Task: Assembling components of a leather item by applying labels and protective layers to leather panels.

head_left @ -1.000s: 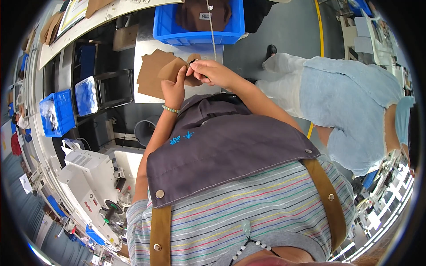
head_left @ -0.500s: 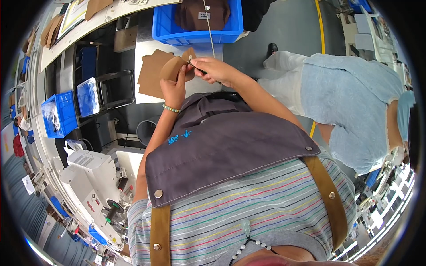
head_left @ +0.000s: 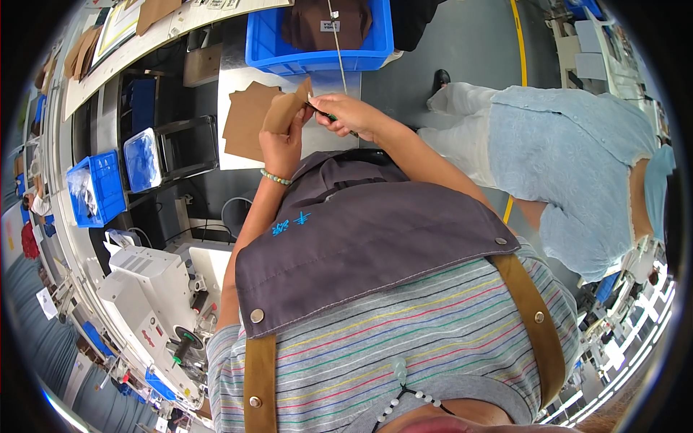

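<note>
A curved brown sheet piece (head_left: pixel 280 112) is pinched in my left hand (head_left: pixel 282 148), its thumb and fingers closed on the lower edge. My right hand (head_left: pixel 351 115) grips a slim dark tool (head_left: pixel 327 115) with a hint of green; its exact kind is too small to make out. The tool's tip meets the brown piece near its right edge, close to my left fingertips. Below and to the left, several flat brown pieces (head_left: pixel 244 128) overlap on a pale worktable (head_left: pixel 234 164).
Beyond my hands stands a blue bin (head_left: pixel 317 63) with dark brown material inside. A thin rod (head_left: pixel 339 54) crosses in front of it. White machine (head_left: pixel 148 278) is at lower left, beside a smaller blue crate (head_left: pixel 108 189). Another person (head_left: pixel 570 137) is close on my right.
The brown piece has tilted and folded narrower in my left hand. My right hand stays nearly in place with the tool.
</note>
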### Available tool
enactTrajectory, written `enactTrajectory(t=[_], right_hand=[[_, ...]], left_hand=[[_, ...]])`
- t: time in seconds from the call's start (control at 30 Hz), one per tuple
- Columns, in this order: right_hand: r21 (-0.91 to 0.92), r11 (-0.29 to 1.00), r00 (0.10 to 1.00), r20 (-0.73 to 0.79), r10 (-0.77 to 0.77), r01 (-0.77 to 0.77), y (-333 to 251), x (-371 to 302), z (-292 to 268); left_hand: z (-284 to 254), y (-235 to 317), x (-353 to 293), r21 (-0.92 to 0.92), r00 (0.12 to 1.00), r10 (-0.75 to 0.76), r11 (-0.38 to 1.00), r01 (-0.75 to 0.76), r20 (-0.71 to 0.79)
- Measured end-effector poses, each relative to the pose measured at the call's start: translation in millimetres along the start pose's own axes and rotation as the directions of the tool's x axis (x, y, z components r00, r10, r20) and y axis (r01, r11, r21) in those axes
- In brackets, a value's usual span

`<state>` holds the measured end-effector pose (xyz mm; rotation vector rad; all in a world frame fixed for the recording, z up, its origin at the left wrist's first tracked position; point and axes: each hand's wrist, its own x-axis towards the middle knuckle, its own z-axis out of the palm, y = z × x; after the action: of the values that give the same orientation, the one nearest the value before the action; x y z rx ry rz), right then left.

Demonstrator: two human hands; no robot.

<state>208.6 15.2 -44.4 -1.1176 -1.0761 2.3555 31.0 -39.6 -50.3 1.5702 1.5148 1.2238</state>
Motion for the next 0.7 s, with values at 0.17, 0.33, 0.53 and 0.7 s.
enactTrajectory(t=[0.17, 0.33, 0.53, 0.7], right_hand=[[0.091, 0.996, 0.999, 0.036, -0.024, 0.020, 4.1, 2.5, 1.1], [0.124, 0.989, 0.996, 0.013, -0.084, 0.082, 7.6, 3.5, 2.0], [0.381, 0.899, 0.968, 0.034, -0.247, 0.216, 15.6, 12.6, -10.4], [-0.406, 0.843, 0.891, -0.130, -0.436, 0.353, 15.3, 11.8, -4.4]], left_hand=[[-1.3, -8.7, -2.7, 0.077, 0.996, 0.088, 0.993, -0.088, -0.004], [0.7, -2.3, -1.3, 0.041, 0.999, 0.028, 0.999, -0.027, -0.021], [6.0, -12.1, -3.7, 0.038, 0.996, 0.058, 0.998, -0.056, -0.064], [3.6, -16.0, -0.1, -0.072, 0.992, -0.071, 0.995, 0.064, -0.102]])
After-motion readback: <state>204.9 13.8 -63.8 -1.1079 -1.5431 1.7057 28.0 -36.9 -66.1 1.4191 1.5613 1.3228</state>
